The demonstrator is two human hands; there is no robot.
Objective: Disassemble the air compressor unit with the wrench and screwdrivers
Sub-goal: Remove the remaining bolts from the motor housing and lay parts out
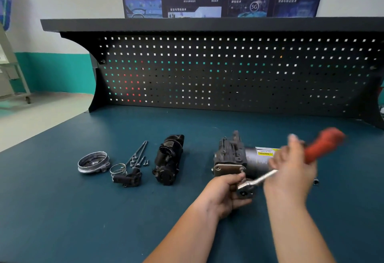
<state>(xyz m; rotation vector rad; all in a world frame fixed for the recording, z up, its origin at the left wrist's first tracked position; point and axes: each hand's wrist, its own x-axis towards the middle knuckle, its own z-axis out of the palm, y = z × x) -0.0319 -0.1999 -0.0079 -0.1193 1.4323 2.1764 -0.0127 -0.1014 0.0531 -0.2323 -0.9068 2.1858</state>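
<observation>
Loosening a fastener at the near end plate of the air compressor unit [234, 154] is judged to be the step in hand. The unit is laid on its side on the bench [62, 210], right of centre, with the labelled motor can pointed to the right.

The steel head of the wrench [264, 177] is set at the unit's near lower corner. Its red handle is raised up and to the right, and is blurred. The right grip [291, 171] is closed round the wrench where the shaft meets the handle. The left grip [225, 192] is curled round the unit's near mounting foot, with the thumb laid by the wrench head. The exact contact cannot be told.

Notes for doing it well:
- The wrench head should be kept square on the fastener and pressed home by the left thumb, so that the flats are not rounded.
- The unit should be held down hard against the bench while the handle is swung.
- Short, even strokes are advised.
- More leverage would be gained if the handle were held further out.
- Freed fasteners are best laid with the long bolts [139, 152] and small screws [145, 162]. These are seen between the round metal cover [93, 162] and the black housing [169, 159], well apart from the unit.
</observation>
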